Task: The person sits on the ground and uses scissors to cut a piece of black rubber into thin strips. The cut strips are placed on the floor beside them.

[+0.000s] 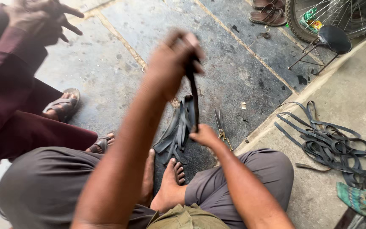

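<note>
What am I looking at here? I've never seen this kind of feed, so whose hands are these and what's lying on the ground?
There is no machine: a camera worn on a person's head looks down at their own bare hands. The left hand is raised and grips the top of a black rubber strip; the right hand pinches its lower end, stretching it upright. Below, a pile of rubber pieces lies on the stone floor, beside scissors. More cut strips are heaped on the concrete step at right. A second person in a maroon sleeve sits at left. A bicycle wheel and small stool stand at top right.
</note>
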